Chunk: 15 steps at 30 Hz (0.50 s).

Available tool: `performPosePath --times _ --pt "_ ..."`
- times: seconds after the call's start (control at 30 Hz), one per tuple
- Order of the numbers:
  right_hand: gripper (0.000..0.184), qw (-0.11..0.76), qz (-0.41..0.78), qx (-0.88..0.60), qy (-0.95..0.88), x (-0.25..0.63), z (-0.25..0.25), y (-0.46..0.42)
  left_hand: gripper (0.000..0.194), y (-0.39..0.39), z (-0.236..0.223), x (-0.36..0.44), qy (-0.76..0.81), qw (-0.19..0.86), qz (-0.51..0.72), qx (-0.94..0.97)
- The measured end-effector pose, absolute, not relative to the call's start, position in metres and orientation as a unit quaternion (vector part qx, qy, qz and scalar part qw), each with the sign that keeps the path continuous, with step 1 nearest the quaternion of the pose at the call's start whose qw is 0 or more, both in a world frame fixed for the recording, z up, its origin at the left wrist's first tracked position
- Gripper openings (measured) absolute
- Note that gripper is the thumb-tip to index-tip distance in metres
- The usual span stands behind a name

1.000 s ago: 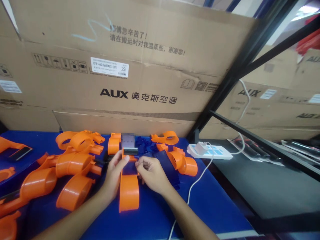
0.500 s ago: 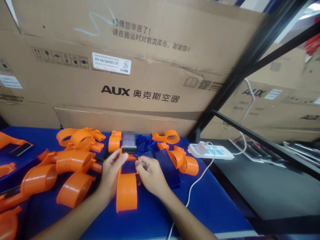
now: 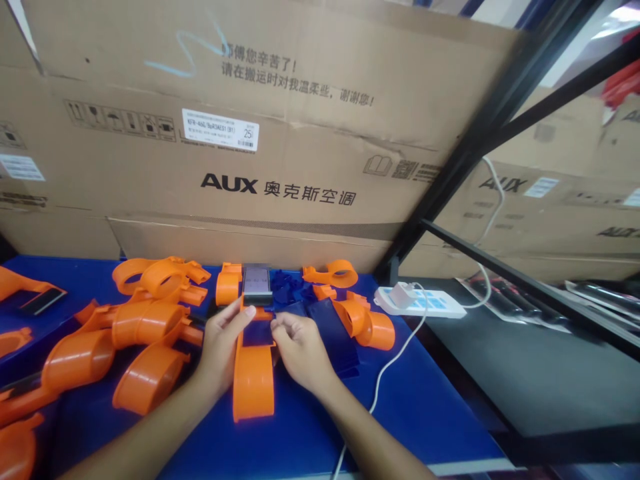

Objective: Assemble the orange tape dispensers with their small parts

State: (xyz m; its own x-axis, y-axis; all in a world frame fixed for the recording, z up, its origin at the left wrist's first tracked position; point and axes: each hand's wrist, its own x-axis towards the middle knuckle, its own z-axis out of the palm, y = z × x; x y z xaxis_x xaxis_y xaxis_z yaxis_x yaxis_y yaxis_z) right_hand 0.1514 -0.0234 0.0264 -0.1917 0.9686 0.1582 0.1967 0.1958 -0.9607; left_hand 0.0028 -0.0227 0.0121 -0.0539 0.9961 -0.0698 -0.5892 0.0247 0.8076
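An orange plastic tape dispenser [image 3: 254, 383] lies between my hands, its wide ring toward me. My left hand [image 3: 223, 340] grips its left edge, thumb on top. My right hand [image 3: 303, 347] is closed, with thumb and forefinger pinched at the dispenser's right edge; whether a small piece is between them is hidden. A dark blue rectangle [image 3: 257, 333] shows within the upper part of the dispenser; I cannot tell if it is a plate or the table surface behind. Just beyond stands a phone-like device [image 3: 257, 281] with a lit grey screen.
More orange dispensers [image 3: 147, 323] are heaped at the left. Small blue parts [image 3: 290, 288] and flat blue sheets [image 3: 333, 330] lie right of centre, near further orange dispensers [image 3: 377, 330]. A white power strip [image 3: 445, 305] with a cable sits at the right, before a large carton [image 3: 300, 133].
The view has shifted slightly. The blue rectangle in the dispenser shows a little more plainly; both hands keep nearly the same hold.
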Motion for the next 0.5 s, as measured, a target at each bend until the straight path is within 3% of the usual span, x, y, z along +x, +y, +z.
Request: performPosePath --times 0.5 --pt "0.027 0.449 0.429 -0.465 -0.631 0.1496 0.0312 -0.0218 0.037 -0.0191 0.0116 0.0002 0.352 0.629 0.644 0.255"
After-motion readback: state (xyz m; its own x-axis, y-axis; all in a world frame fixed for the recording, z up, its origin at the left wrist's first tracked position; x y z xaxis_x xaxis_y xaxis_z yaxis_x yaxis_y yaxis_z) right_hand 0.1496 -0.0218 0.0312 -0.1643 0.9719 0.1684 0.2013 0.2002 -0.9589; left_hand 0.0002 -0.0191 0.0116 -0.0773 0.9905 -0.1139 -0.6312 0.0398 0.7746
